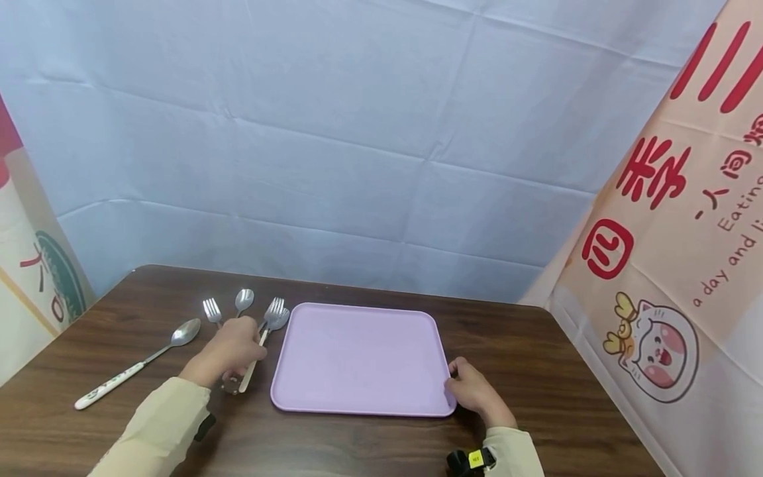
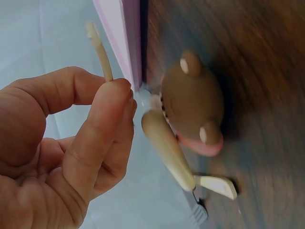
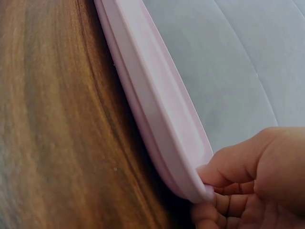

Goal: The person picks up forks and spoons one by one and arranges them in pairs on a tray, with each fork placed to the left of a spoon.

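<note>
My left hand [image 1: 235, 348] pinches a cream handle [image 2: 101, 57] between thumb and fingers. From above, this handle lines up with a fork [image 1: 273, 307] beside the tray's left edge. Another metal utensil head [image 1: 279, 320] overlaps that fork. Under the left hand are a brown bear-shaped handle end [image 2: 193, 98] and further cream handles [image 2: 167, 148]. A fork [image 1: 211, 309] and a small spoon [image 1: 244, 298] show beyond the knuckles, their handles hidden. My right hand [image 1: 473, 387] grips the near right corner of a lilac tray [image 1: 360, 361], thumb over the rim and fingers below.
A large spoon [image 1: 186, 331] with a white patterned handle lies at the left of the brown wooden table [image 1: 357, 450]. Pale blue cloth [image 1: 334, 146] hangs behind the table. A printed cloth [image 1: 667, 265] hangs along the right side.
</note>
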{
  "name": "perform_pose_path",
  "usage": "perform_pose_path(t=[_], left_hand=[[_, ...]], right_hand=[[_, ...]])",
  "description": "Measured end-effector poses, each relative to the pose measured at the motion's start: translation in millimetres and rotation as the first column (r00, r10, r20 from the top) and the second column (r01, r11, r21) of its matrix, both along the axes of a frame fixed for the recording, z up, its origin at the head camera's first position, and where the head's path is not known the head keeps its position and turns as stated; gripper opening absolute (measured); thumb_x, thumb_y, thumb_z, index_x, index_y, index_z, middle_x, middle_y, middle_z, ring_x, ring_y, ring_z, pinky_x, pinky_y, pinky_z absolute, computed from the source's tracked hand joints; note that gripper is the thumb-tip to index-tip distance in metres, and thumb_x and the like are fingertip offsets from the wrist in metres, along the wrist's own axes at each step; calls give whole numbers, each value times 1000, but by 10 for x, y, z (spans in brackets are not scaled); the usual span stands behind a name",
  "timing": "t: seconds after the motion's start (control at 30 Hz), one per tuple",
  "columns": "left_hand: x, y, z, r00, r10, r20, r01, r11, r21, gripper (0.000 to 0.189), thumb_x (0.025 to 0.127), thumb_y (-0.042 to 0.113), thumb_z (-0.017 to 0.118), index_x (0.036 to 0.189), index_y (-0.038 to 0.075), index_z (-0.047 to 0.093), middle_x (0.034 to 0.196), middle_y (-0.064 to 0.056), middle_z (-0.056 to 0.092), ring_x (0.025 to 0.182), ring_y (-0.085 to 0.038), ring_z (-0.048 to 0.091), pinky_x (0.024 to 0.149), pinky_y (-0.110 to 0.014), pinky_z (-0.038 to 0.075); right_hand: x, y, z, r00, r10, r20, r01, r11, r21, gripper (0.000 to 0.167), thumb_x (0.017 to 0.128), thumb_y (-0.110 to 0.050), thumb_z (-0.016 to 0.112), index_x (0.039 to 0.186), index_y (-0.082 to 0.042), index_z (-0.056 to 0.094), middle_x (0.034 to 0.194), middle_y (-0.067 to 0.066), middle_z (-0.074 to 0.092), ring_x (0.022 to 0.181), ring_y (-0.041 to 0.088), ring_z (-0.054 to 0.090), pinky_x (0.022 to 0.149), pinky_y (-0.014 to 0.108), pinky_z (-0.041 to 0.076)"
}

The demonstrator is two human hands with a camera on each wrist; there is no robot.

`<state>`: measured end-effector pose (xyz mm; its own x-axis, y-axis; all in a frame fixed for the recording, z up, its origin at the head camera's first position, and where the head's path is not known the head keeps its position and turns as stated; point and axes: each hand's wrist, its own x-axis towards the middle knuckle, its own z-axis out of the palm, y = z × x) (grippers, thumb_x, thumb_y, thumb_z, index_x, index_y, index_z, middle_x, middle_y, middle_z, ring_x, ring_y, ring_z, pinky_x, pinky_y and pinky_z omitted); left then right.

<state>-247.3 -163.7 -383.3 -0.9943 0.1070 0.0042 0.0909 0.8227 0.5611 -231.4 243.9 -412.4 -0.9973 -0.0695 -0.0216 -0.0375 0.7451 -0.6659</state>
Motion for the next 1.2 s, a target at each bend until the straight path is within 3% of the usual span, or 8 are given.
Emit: perform_pose_path(t=[0.3, 0.6, 0.73, 0.93, 1.2], left_hand=[[10, 97, -2, 1000, 23, 12, -24, 998, 58, 34, 70, 0, 59, 47, 12, 37, 39, 4, 34, 34, -12, 50, 38, -26, 45], [17, 176, -15, 1000, -11, -21, 13, 998, 65, 36, 68, -3, 57, 45, 13, 34, 39, 6, 29, 32, -9, 46, 37, -25, 45], [9, 227, -29, 999, -25, -21, 26, 998, 65, 37, 69, -3, 58, 45, 12, 34, 38, 6, 32, 31, -9, 45, 37, -25, 44], [-6, 297, -33, 1000, -9, 2, 9, 995, 95, 31, 67, -4, 57, 49, 11, 37, 42, 3, 36, 35, -11, 49, 38, -25, 46], [-65, 354, -31, 999, 12, 39, -17, 991, 132, 28, 67, -3, 57, 51, 10, 39, 45, 0, 39, 38, -13, 52, 41, -27, 48]], right_hand=[[-8, -10, 16, 999, 12, -37, -11, 999, 31, 13, 77, 1, 54, 89, 2, 51, 79, 10, 53, 75, 25, 51, 66, 36, 42], [-31, -7, 36, 1000, 6, -30, -3, 992, 127, 16, 76, -1, 58, 92, 3, 54, 87, 14, 55, 80, 29, 52, 72, 44, 44], [-25, -5, 40, 1000, -12, -27, 15, 990, 143, 14, 74, -2, 60, 87, 1, 54, 80, 10, 53, 72, 26, 51, 64, 38, 44], [-8, -12, 27, 999, -41, 31, 39, 997, 63, 11, 74, -1, 59, 80, 0, 50, 66, 8, 48, 52, 20, 49, 46, 31, 43], [-10, -9, 5, 998, -43, 53, 41, 998, 46, 12, 75, 0, 58, 80, -1, 48, 64, 8, 47, 49, 19, 48, 45, 31, 43]])
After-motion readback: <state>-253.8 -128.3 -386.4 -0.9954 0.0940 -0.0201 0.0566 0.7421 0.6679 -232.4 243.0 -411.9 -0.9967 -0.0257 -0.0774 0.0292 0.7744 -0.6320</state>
